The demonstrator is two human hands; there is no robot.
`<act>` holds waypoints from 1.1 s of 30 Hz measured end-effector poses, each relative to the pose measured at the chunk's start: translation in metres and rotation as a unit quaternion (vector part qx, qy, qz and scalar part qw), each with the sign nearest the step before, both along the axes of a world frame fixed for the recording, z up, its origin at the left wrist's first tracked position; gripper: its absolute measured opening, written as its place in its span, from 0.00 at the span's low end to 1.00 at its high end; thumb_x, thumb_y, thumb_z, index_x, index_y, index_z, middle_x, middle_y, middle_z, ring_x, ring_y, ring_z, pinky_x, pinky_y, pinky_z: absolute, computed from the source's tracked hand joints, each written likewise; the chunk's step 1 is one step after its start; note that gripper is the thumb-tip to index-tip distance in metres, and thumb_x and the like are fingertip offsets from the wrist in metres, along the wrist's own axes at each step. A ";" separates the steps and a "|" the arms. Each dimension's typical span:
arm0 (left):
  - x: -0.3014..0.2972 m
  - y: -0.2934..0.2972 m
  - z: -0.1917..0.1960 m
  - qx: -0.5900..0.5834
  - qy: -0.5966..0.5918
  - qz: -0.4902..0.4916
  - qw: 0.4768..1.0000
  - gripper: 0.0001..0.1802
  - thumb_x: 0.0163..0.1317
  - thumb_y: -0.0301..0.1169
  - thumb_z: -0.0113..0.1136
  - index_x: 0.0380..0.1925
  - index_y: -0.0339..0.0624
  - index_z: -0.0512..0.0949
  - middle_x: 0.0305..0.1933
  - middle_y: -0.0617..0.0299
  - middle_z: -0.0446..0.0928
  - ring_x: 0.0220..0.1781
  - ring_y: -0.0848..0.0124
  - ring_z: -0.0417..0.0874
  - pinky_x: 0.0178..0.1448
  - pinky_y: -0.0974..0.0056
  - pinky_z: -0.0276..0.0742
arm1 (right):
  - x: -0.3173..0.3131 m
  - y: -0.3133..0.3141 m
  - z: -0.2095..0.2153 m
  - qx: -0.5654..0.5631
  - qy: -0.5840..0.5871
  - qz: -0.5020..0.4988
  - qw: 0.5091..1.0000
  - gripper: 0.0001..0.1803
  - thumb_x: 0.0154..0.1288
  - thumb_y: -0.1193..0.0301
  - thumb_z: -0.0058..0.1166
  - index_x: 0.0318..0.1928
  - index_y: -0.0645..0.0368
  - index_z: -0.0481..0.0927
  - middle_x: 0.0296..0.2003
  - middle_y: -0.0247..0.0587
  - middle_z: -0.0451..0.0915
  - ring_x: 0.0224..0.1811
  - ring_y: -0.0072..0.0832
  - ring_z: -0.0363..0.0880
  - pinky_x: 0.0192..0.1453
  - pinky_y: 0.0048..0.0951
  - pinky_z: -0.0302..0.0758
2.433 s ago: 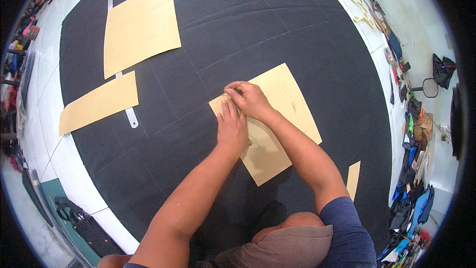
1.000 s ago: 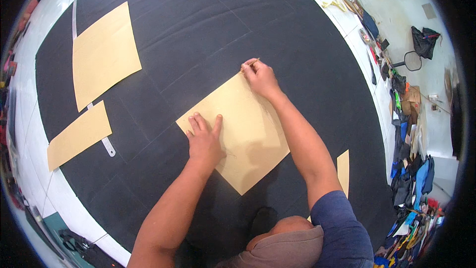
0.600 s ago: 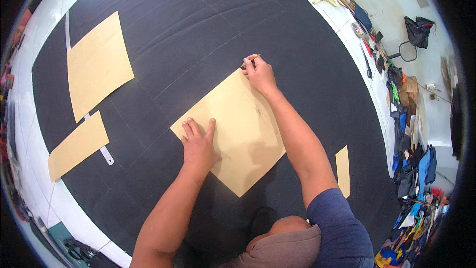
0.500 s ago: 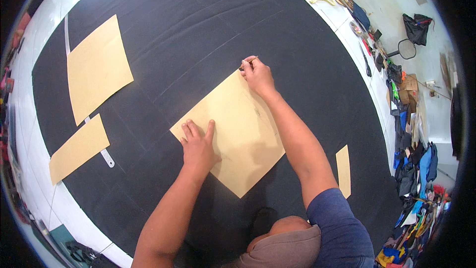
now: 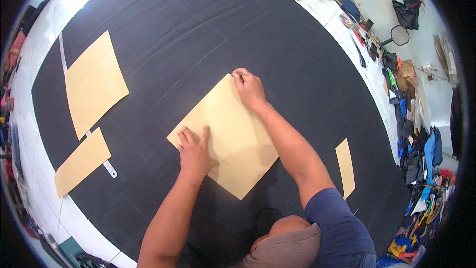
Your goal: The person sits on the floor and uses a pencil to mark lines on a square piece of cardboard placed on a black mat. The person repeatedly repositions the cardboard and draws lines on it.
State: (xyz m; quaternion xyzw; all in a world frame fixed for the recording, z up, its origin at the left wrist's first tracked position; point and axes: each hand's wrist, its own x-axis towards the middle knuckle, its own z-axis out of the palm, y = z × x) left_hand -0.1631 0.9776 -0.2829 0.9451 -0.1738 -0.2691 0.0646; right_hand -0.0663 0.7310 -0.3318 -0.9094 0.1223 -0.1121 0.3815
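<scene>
A large tan paper pattern sheet [image 5: 238,149] lies on black cloth [image 5: 178,15], one corner pointing toward me. My left hand [image 5: 194,150] rests on its left part, fingers spread and pressing it against the cloth. At the sheet's far corner is my right hand [image 5: 250,91], its fingers pinched around a thin, pencil-like marker [image 5: 242,74] that mostly hides behind them. Faint pale lines run across the cloth beyond and to the left of the sheet.
Two more tan sheets, a larger one [image 5: 95,87] and a smaller one [image 5: 83,162], lie at the left over a long metal ruler [image 5: 110,169]. A narrow tan strip [image 5: 346,168] is at the right. Clothes and tools [image 5: 416,168] crowd the right wall.
The whole view has shifted slightly. My right hand stays at the sheet's far corner, turned a little, with the marker less visible. My left hand keeps its place on the sheet.
</scene>
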 end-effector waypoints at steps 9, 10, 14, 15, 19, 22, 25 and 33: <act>0.002 -0.001 0.006 0.021 0.009 -0.007 1.000 0.68 0.41 0.49 0.87 0.82 0.60 0.55 0.80 0.20 0.46 0.83 0.28 0.51 0.75 0.37 0.72 | -0.057 -0.012 0.002 -0.004 0.009 -0.029 1.000 0.15 0.78 0.64 0.49 0.49 0.62 0.84 0.50 0.53 0.86 0.53 0.51 0.85 0.58 0.46 0.80; 0.001 -0.002 0.006 0.022 0.015 -0.009 1.000 0.67 0.42 0.49 0.86 0.82 0.60 0.55 0.80 0.21 0.46 0.83 0.28 0.51 0.76 0.36 0.71 | -0.059 -0.014 0.002 -0.005 -0.002 -0.029 1.000 0.15 0.78 0.64 0.49 0.49 0.61 0.84 0.49 0.53 0.87 0.53 0.52 0.85 0.57 0.47 0.80; 0.001 -0.004 0.005 0.031 0.008 -0.015 0.999 0.69 0.41 0.50 0.87 0.82 0.61 0.55 0.80 0.20 0.45 0.83 0.27 0.50 0.76 0.39 0.72 | -0.043 -0.010 0.000 -0.002 -0.003 -0.025 1.000 0.16 0.78 0.62 0.50 0.50 0.60 0.84 0.47 0.51 0.88 0.51 0.50 0.87 0.55 0.45 0.81; 0.000 -0.005 0.006 0.031 0.010 -0.016 0.999 0.70 0.40 0.50 0.88 0.83 0.61 0.54 0.80 0.20 0.45 0.83 0.27 0.50 0.76 0.41 0.72 | -0.041 -0.009 0.001 0.000 0.007 -0.024 1.000 0.16 0.79 0.62 0.50 0.51 0.59 0.85 0.48 0.50 0.88 0.51 0.49 0.87 0.55 0.44 0.81; 0.001 -0.006 0.009 0.043 0.015 -0.015 0.999 0.72 0.39 0.51 0.88 0.83 0.62 0.52 0.80 0.20 0.45 0.83 0.26 0.49 0.75 0.42 0.75 | -0.050 -0.011 0.005 0.011 0.015 -0.038 0.999 0.17 0.79 0.61 0.50 0.52 0.59 0.84 0.47 0.51 0.88 0.51 0.48 0.88 0.55 0.44 0.81; 0.001 -0.005 0.010 0.034 0.019 -0.004 0.999 0.69 0.40 0.48 0.88 0.82 0.61 0.56 0.80 0.20 0.47 0.83 0.27 0.50 0.76 0.40 0.72 | -0.089 -0.025 0.004 0.002 0.020 -0.058 0.998 0.16 0.78 0.62 0.51 0.51 0.60 0.84 0.47 0.51 0.88 0.50 0.48 0.88 0.54 0.42 0.82; 0.001 -0.002 0.007 0.024 0.008 -0.009 1.000 0.69 0.40 0.49 0.88 0.82 0.61 0.56 0.80 0.20 0.46 0.82 0.26 0.51 0.77 0.42 0.72 | -0.147 -0.045 -0.001 -0.007 0.004 -0.087 0.996 0.14 0.78 0.63 0.53 0.51 0.60 0.84 0.45 0.51 0.88 0.49 0.47 0.89 0.53 0.41 0.82; 0.002 -0.009 0.012 0.042 0.024 -0.015 0.999 0.71 0.41 0.49 0.88 0.83 0.61 0.51 0.79 0.19 0.47 0.82 0.26 0.50 0.79 0.42 0.69 | -0.198 -0.062 0.006 -0.013 0.041 -0.122 0.992 0.16 0.79 0.61 0.52 0.53 0.59 0.84 0.46 0.49 0.89 0.48 0.47 0.89 0.53 0.41 0.83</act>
